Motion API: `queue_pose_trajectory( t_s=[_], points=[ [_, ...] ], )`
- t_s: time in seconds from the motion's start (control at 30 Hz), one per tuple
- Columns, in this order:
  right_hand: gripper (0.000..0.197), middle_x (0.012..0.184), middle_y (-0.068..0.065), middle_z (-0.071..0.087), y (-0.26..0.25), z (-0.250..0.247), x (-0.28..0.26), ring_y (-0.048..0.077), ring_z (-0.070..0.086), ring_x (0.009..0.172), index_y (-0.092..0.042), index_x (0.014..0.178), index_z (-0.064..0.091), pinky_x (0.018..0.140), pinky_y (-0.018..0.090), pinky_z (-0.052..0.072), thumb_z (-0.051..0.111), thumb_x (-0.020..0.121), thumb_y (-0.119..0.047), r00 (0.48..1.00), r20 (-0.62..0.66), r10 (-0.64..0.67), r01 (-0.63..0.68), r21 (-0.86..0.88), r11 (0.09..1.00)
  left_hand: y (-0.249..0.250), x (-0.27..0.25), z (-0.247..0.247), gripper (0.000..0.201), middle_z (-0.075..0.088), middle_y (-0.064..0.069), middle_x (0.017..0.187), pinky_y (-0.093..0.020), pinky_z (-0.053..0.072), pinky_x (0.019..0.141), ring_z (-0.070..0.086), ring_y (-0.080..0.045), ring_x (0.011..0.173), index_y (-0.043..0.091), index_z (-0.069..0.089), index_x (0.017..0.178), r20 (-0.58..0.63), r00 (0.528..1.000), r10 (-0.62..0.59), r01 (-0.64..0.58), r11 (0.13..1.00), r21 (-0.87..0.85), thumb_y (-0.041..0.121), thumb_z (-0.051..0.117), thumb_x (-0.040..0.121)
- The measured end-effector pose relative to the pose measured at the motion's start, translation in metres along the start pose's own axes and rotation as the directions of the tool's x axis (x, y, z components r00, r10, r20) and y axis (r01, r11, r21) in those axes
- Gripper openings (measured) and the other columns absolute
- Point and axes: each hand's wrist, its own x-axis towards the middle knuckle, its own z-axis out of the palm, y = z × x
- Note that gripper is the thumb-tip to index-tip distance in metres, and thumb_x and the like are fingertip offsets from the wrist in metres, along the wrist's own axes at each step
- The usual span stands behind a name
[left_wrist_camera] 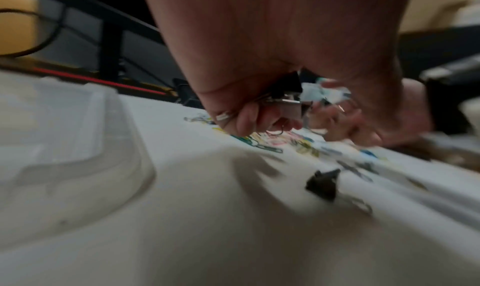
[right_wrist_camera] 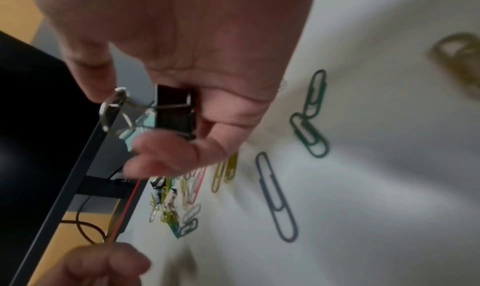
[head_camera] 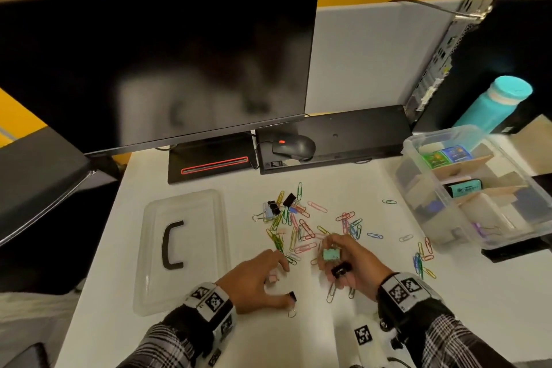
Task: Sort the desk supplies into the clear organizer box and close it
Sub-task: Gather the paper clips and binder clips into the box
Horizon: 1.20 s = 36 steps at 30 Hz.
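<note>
Coloured paper clips (head_camera: 298, 224) and a few binder clips lie scattered mid-desk. My left hand (head_camera: 277, 281) hovers low over the near edge of the pile, fingers curled round small binder clips (left_wrist_camera: 287, 91); a pink one (head_camera: 272, 278) peeks out. A black binder clip (head_camera: 292, 297) lies on the desk by its thumb. My right hand (head_camera: 333, 260) holds a teal binder clip (head_camera: 331, 254) and a black binder clip (right_wrist_camera: 174, 114) just above the desk. The clear organizer box (head_camera: 418, 140) stands open at the right, with cardboard dividers. Its clear lid (head_camera: 209, 197) lies at the left.
A monitor (head_camera: 155, 63) and its base stand behind the pile, with a mouse (head_camera: 294, 146) on a black keyboard. A teal bottle (head_camera: 495, 101) and a computer tower are behind the box. More paper clips (head_camera: 421, 260) lie right of my right hand.
</note>
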Motion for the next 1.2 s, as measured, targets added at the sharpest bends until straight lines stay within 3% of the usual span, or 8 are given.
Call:
queue_pose_trajectory(
  t_s=[0.1,0.3,0.43,0.57,0.73,0.87,1.07,1.2],
  points=[
    [0.020,0.081,0.007,0.061,-0.009,0.005,0.002,0.016,0.049,0.053,-0.011,0.089,0.054,0.041,0.022,0.034,0.056,0.090,-0.031,0.995,-0.071,-0.065,0.058,-0.096,0.994,0.005,0.004,0.009,0.071,0.041,0.014,0.117,-0.028,0.046,0.083,0.051,-0.009,0.095,0.040,0.038,0.121,0.144,0.988,0.059,-0.099,0.953,0.286,0.061,0.075,0.064],
    [0.029,0.060,0.005,0.058,-0.033,0.016,0.021,0.015,0.047,0.046,-0.012,0.066,0.052,0.039,0.021,0.033,0.063,0.087,-0.028,0.973,-0.163,-0.165,0.106,-0.321,0.941,0.006,0.012,0.018,0.041,0.041,-0.001,0.119,-0.027,0.037,0.073,0.052,-0.021,0.098,0.025,0.046,0.121,0.128,0.981,0.145,-0.187,0.879,0.439,0.037,0.064,0.086],
    [0.043,0.054,0.002,0.045,-0.050,0.025,0.053,0.015,0.042,0.049,-0.017,0.059,0.040,0.054,0.027,0.042,0.057,0.088,-0.043,0.920,-0.135,-0.368,0.104,-0.821,0.562,0.002,0.009,0.019,0.042,0.041,-0.002,0.121,-0.032,0.043,0.078,0.052,-0.022,0.099,0.020,0.045,0.120,0.106,0.991,0.084,-0.121,0.903,0.412,0.040,0.062,0.087],
    [0.038,0.085,0.000,0.058,-0.063,0.045,0.088,0.022,0.058,0.076,-0.019,0.104,0.044,0.065,0.030,0.044,0.055,0.087,-0.051,0.905,-0.106,-0.413,-0.050,-0.988,0.143,-0.010,0.005,0.018,0.053,0.040,-0.001,0.118,-0.034,0.046,0.079,0.052,-0.021,0.097,0.018,0.045,0.116,0.111,0.993,0.037,-0.075,0.932,0.356,0.049,0.068,0.079],
    [0.049,0.113,0.008,0.061,-0.062,0.059,0.121,0.027,0.061,0.098,-0.014,0.122,0.037,0.074,0.035,0.045,0.055,0.088,-0.044,0.921,-0.175,-0.349,-0.196,-0.980,-0.025,-0.014,0.005,0.017,0.055,0.040,-0.003,0.117,-0.040,0.049,0.082,0.053,-0.025,0.096,0.015,0.044,0.116,0.116,0.993,0.005,-0.047,0.931,0.362,0.048,0.069,0.079],
    [0.037,0.104,0.005,0.062,-0.064,0.058,0.124,0.024,0.058,0.084,-0.018,0.118,0.039,0.068,0.031,0.042,0.051,0.090,-0.040,0.919,-0.120,-0.375,-0.122,-0.992,0.017,-0.020,0.004,0.006,0.055,0.042,0.001,0.111,-0.033,0.045,0.076,0.055,-0.022,0.090,0.015,0.046,0.113,0.000,0.999,-0.040,0.038,0.966,0.256,0.055,0.065,0.079],
    [0.024,0.065,-0.008,0.048,-0.072,0.036,0.087,0.009,0.046,0.056,-0.024,0.107,0.052,0.055,0.022,0.038,0.063,0.087,-0.032,0.892,-0.046,-0.449,0.251,-0.776,0.579,-0.011,0.012,-0.029,0.045,0.040,0.014,0.098,-0.020,0.039,0.073,0.049,-0.005,0.080,0.023,0.050,0.105,-0.257,0.964,-0.069,0.090,0.994,0.069,0.058,0.060,0.080],
    [0.023,0.061,0.001,0.050,-0.082,0.021,0.028,0.012,0.044,0.052,-0.031,0.108,0.046,0.052,0.026,0.039,0.057,0.089,-0.039,0.796,0.013,-0.605,0.367,-0.805,0.467,0.004,0.031,-0.052,0.040,0.048,0.012,0.097,-0.023,0.045,0.074,0.051,0.000,0.081,0.030,0.048,0.098,-0.409,0.911,-0.047,0.048,0.999,-0.007,0.063,0.055,0.076]
  ],
)
